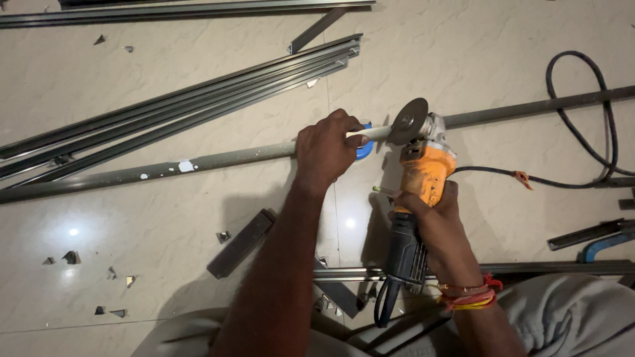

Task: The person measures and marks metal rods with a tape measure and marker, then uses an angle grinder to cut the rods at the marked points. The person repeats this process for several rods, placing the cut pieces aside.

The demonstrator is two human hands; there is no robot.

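Note:
My left hand [327, 149] presses down on a long grey metal bar [198, 162] that lies across the tiled floor, gripping it just left of the cutting point. A blue object [364, 149] shows under the bar beside that hand. My right hand [433, 215] holds an orange and black angle grinder [417, 192] by its body. The grinder's round disc [408, 121] stands on edge against the bar.
A bundle of long metal channels [178, 109] lies at the upper left. Short off-cuts [241, 242] and small metal scraps dot the floor. The grinder's black cable [582, 125] loops at the right. Another metal strip [529, 268] lies near my knees.

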